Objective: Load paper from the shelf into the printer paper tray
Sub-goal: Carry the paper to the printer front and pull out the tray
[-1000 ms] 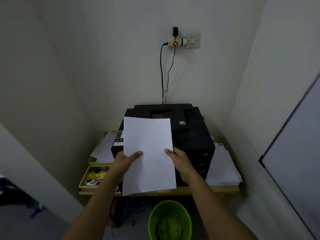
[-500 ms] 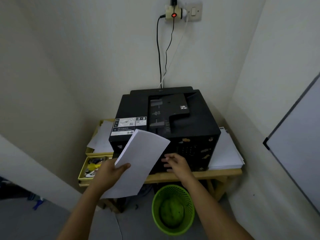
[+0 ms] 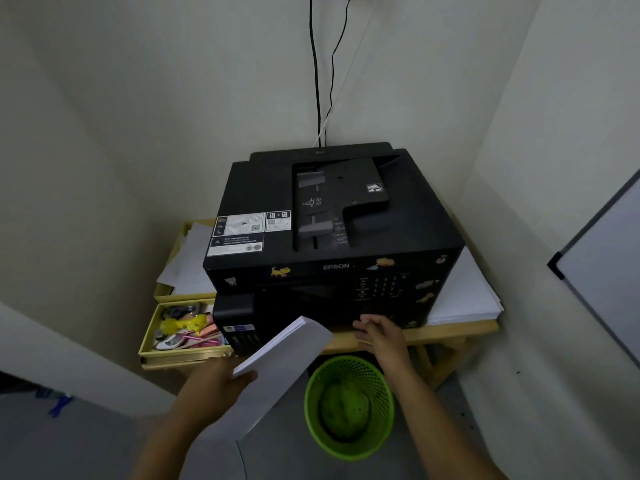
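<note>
Big black Epson printer fills the middle, sitting square on a pale wooden surface in the corner, small animal stickers dotted along its front. Right of it lies a flat stack of white sheets, tucked against the printer's side. On the left sit yellow trays, the far one with loose papers, the near one full of colourful odds and ends. On the floor below, near side, a bright green mesh bin. Now the task's paper: a thin white sheaf of paper, tilted, its far corner just in front of the printer's lower left. The left hand has it, fingers clamped on the near-left edge. The right hand is at the printer's lower front, fingers spread and loosely open, gripping nothing; whether they touch the printer I can't tell.
</note>
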The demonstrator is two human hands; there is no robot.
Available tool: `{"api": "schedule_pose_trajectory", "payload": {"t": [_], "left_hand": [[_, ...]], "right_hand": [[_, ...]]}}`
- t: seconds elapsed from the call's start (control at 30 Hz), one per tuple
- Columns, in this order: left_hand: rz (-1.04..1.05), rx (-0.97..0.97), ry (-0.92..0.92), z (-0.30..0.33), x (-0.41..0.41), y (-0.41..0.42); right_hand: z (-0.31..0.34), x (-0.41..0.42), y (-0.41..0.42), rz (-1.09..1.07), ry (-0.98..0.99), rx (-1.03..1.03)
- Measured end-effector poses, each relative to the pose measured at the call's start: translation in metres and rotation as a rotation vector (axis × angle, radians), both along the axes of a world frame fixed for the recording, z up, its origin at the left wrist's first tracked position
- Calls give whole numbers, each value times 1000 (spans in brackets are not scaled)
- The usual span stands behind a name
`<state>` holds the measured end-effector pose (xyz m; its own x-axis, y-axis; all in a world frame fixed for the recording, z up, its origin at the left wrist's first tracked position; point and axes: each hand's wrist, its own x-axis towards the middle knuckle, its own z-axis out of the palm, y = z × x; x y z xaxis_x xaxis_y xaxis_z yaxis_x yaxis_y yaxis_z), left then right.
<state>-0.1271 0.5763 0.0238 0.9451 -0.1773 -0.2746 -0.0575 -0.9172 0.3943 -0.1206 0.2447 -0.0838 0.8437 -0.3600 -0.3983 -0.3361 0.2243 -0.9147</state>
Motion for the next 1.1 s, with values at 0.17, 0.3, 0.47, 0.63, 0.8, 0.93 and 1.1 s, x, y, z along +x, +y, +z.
{"api": "schedule_pose_trajectory", "payload": {"t": [0.17,0.3,0.47,0.63,0.8,0.93,1.1], "left_hand": [[-71,24,104,-33,14,-11],[-127,-20,128,-51,24,-27],[-148,-18,95,-76,39,-40],[-179,1,67,-94,51,-47],[-170,-12,60,-109,54,-49],[-159,-19,53,-116,55,-50],[-160,4,51,-116,63,-43]], "right_hand": [[-23,5,0,-26,8,61],[-38,9,5,-53,-20,63],[-45,5,6,-4,-164,-290],[-55,8,-1,100,-247,-547],[-63,13,5,-16,-179,-336],[-69,22,17,-157,-61,40],[-70,33,25,-303,-39,398]]}}
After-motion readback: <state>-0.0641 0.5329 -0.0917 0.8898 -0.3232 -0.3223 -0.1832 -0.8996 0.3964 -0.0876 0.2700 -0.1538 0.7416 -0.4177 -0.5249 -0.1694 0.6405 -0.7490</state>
